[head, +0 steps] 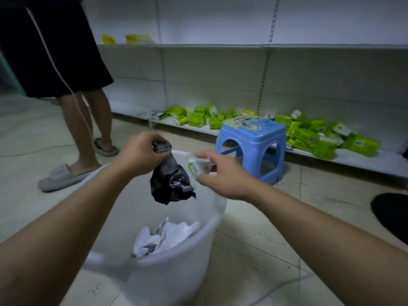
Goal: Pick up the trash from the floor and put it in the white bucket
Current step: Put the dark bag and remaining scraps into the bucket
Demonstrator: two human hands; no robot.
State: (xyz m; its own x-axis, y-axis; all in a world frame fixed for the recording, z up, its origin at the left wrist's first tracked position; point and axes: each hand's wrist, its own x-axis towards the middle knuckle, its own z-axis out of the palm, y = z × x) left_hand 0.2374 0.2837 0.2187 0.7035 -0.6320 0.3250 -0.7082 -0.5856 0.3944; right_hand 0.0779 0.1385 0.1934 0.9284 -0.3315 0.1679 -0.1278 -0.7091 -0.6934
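**Two pieces of trash being held over one white bucket**

One crumpled black bag (171, 182) is being gripped at its top by the closed fingers (154, 142) of the left hand (141, 154), and it is being left hanging below them, above the open mouth of the white bucket (207, 230). One small white and green wrapper (197, 166) is being pinched between the thumb and fingers of the right hand (223, 175), just to the right of the black bag and over the bucket's far rim. Crumpled white paper (163, 237) is being seen lying inside the bucket, well below both sets of fingers; the number of pieces cannot be told. Beyond the right fingers, one blue stool (254, 140) is being shown standing on the tiled floor (265, 239). Many green packets (320, 138) are being shown scattered along the lowest shelf (364, 161) behind it, too many and too overlapped to be counted. Beyond the left fingers, two legs in two grey slippers (59, 176) are being shown.
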